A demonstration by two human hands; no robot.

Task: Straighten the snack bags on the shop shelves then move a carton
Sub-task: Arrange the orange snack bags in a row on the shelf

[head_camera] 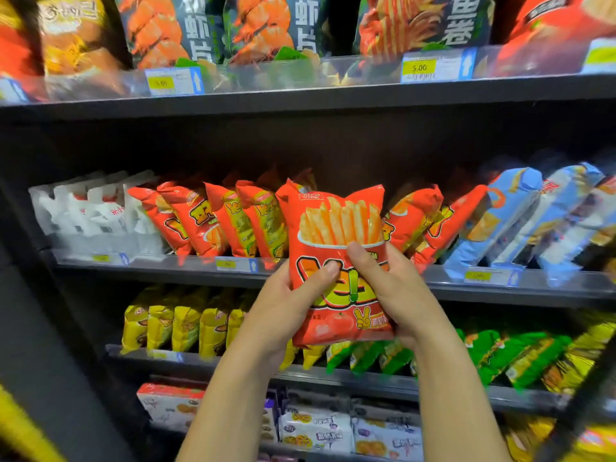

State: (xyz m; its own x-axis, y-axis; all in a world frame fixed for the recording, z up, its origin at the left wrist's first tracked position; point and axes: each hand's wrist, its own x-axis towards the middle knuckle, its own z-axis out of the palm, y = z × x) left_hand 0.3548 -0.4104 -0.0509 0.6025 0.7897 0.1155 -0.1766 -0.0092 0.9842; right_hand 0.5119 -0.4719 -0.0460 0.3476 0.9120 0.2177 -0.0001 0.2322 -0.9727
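Two hands held 1 red fries bag [336, 228] up in front of the shelves. The left hand [293, 305] gripped the bag's lower left side, thumb on the front, other fingers hid behind it. The right hand [393, 295] gripped the lower right side the same way, thumb up near the fries pic. The bag stood upright, front facing the cam, in the air just in front of the middle shelf [450, 290]. Behind it on that shelf stood a row of red bags [213, 218] of the same kind, leaning diff ways. White bags [93, 208] sat to the left of them & blue bags [520, 215] leaned on the right. One shelf down were yellow bags [173, 325] on the left & green bags [500, 351] on the right. Under those lay white cookie packs [316, 428]. Up top, the high shelf had big dark bags [173, 28] w/ orange shrimp pics & a yellow price tag [419, 68] that said 5.00
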